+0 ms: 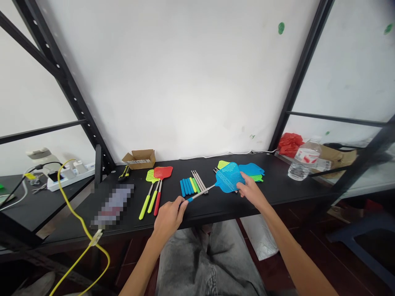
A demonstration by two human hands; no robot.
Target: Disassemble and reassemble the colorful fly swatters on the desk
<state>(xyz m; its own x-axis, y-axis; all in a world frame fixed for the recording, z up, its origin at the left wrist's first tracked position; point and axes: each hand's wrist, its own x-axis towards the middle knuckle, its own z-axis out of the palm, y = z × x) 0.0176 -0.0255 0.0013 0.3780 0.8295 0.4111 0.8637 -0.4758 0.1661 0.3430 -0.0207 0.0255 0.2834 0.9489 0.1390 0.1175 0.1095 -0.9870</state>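
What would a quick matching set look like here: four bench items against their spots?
Things:
1. blue mesh fly swatter
2. small open cardboard box
3. clear plastic water bottle
4. red mesh fly swatter

Places:
A. right end of the bench
B. held between both hands
C. at the back, by the wall
D. lying flat beside green swatters

Pairs: 1-B, 2-C, 3-A, 4-D

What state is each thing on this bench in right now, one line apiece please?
Blue fly swatter: assembled, held off the bench at both ends.
Left hand: pinching the handle end.
Right hand: gripping the swatter head's edge.
Finished swatters: lying flat, side by side.
Loose grips: unattached, in a row.
Metal rods: bare, lying flat.
Cardboard box: open.
Water bottle: upright, capped.
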